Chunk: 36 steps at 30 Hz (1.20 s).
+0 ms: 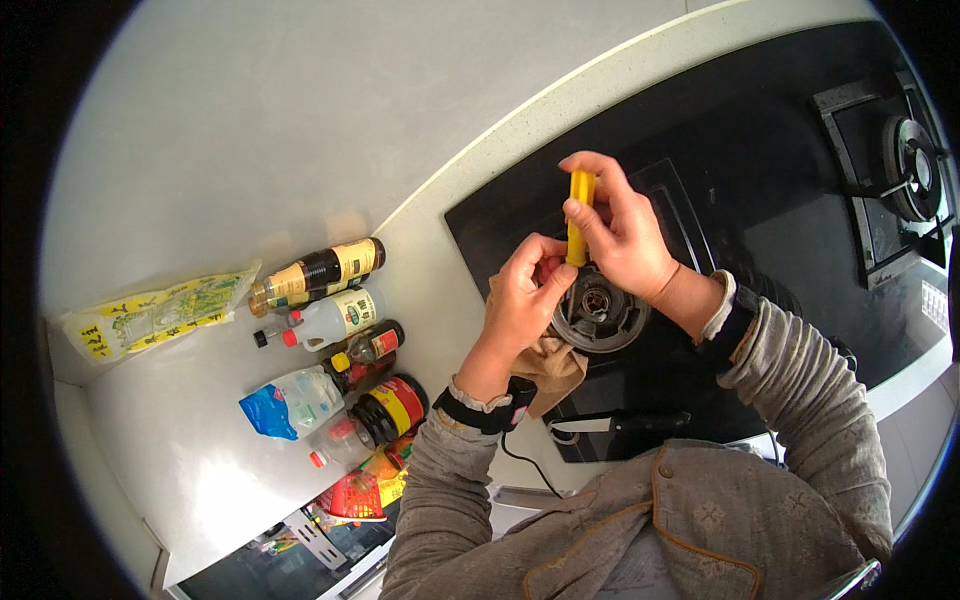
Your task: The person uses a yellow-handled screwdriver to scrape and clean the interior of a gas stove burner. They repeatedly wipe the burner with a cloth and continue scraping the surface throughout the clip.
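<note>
A slim yellow plastic piece, shaped like a tool handle (578,217), stands upright between my two hands above the cooktop. My right hand (628,238) grips it along its length, with the index finger over its top end and the thumb against its side. At its lower end, the thumb and fingertips of my left hand (529,289) pinch it. Right below is an uncovered gas burner (600,315) with its round metal base and central hole showing; my hands cover part of it. Whether the yellow piece touches the burner I cannot tell.
A brown cloth (553,367) lies beside the burner, under my left wrist. Near me on the black glass cooktop (757,157) lies a black-handled knife (649,421). A second burner (911,169) with its pan support sits at right. Several bottles (349,315) line the left counter.
</note>
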Available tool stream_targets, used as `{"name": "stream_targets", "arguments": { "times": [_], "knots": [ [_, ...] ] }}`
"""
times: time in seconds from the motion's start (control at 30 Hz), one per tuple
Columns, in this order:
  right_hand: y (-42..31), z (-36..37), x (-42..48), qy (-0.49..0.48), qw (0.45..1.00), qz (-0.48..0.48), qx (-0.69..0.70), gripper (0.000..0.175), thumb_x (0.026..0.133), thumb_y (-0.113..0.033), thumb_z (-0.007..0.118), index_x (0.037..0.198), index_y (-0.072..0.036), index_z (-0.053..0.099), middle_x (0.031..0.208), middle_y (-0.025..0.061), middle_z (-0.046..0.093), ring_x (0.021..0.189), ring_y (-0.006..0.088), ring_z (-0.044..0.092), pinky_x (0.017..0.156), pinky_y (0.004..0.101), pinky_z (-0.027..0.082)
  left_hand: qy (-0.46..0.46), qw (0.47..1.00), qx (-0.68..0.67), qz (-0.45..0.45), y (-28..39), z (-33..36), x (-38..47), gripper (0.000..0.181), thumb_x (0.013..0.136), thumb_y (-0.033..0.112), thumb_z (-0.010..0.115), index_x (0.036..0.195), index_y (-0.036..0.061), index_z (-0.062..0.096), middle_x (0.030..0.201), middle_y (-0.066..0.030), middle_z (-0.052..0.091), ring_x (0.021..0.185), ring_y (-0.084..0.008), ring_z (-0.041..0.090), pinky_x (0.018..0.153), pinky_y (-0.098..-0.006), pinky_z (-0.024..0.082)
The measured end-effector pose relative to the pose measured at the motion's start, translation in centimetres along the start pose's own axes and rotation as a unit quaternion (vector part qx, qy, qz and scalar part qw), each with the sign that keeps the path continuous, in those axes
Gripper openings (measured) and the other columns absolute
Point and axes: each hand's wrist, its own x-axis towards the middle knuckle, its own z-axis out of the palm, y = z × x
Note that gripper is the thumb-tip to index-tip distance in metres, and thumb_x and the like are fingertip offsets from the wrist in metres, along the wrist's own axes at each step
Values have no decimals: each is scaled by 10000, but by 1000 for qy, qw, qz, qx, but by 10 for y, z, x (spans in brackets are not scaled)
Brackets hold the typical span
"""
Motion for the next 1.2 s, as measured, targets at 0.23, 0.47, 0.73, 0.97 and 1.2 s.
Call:
{"name": "stream_targets", "arguments": {
  "times": [0.23, 0.47, 0.73, 0.97, 1.2],
  "knots": [
    [1, -3, 5, -50, 998, 27, -4, 364, 990, -55, 593, 1329, -95, 468, 792, 36, 556, 704, 88, 568, 637, 257, 480, -9, 1000, 9, -24, 1, -2, -4, 149, 956, 116, 681, 1022, 7, 604, 816, 22, 549, 726, -59, 486, 670, -225, 451],
    [1, -4, 6, -54, 998, 25, -12, 361, 989, -51, 584, 1328, -89, 465, 795, 44, 558, 697, 94, 577, 636, 256, 481, -21, 999, -32, -15, 1, 0, -4, 155, 953, 91, 674, 1025, 10, 563, 816, 21, 507, 729, -58, 460, 644, -216, 424],
    [-5, -2, 3, -23, 994, -90, -59, 352, 935, -26, 607, 1270, -84, 517, 704, 115, 572, 591, 204, 612, 564, 312, 476, -24, 995, 73, 61, 10, 4, -6, 163, 955, 42, 635, 1061, 1, 518, 896, -47, 549, 787, -117, 525, 709, -272, 486],
    [-6, 1, -1, -15, 997, -69, -23, 374, 944, -24, 603, 1299, -69, 493, 716, 93, 569, 596, 186, 592, 573, 297, 472, -26, 999, 27, 38, 4, 1, -4, 146, 944, 31, 635, 1043, 0, 532, 903, -44, 557, 810, -107, 528, 736, -268, 479],
    [-9, 0, -3, -36, 995, -83, -34, 372, 947, -42, 609, 1299, -62, 492, 784, 106, 600, 611, 186, 604, 586, 293, 484, -33, 998, 20, 42, 6, -1, -8, 157, 931, 29, 640, 1048, 6, 538, 909, -32, 561, 801, -98, 526, 723, -249, 468]
  ]
}}
